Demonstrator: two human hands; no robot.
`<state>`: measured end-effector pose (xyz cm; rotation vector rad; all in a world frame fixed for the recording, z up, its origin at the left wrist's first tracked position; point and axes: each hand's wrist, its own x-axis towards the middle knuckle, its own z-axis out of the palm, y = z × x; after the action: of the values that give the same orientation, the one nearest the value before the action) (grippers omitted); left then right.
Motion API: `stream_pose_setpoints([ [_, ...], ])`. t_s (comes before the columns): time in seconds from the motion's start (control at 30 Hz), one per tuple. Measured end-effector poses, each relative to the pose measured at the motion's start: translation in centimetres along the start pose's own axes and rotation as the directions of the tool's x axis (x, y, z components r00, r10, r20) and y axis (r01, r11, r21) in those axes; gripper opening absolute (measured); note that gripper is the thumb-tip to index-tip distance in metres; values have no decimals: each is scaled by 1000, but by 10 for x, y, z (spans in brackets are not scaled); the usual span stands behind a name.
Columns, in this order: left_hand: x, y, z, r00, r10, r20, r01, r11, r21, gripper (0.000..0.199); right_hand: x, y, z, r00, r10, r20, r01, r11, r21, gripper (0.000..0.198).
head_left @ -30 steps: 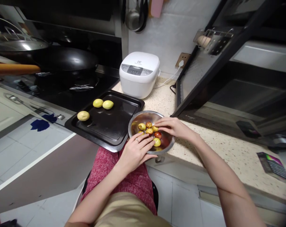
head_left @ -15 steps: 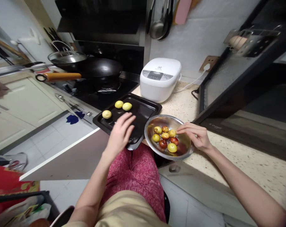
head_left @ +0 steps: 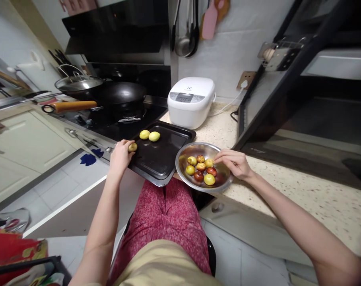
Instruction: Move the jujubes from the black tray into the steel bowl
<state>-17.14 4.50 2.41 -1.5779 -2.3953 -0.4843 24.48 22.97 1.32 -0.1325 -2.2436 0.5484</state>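
Jujubes sit in two places. Your left hand [head_left: 120, 155] has its fingers closed around one yellow jujube [head_left: 132, 147] at the 9 o'clock edge of the black baking tray [head_left: 165, 157]. Two more yellow jujubes [head_left: 149, 135] lie side by side at the tray's 12 o'clock end, well apart from that one. Your right hand [head_left: 235, 163] rests on the 3 o'clock rim of the steel bowl [head_left: 180, 157], fingers loosely curled and holding nothing. Seven yellow and red jujubes [head_left: 200, 170] lie in the bowl. At the bowl's 12 o'clock stands a white rice cooker [head_left: 191, 101].
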Motion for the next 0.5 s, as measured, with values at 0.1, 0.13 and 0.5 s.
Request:
stream_pose_setpoints([
  [0.1, 6, -2, 1, 1000, 2, 16, -2, 999, 47, 40, 0, 0, 1, 1000, -12, 4, 12, 1000, -9, 39],
  [0.13, 8, -2, 1, 1000, 2, 18, -2, 999, 43, 38, 0, 0, 1, 1000, -17, 3, 17, 1000, -13, 39],
  [0.5, -20, 99, -29, 932, 342, -118, -340, 716, -610, 39, -2, 2, 2, 996, -84, -6, 84, 996, -38, 35],
])
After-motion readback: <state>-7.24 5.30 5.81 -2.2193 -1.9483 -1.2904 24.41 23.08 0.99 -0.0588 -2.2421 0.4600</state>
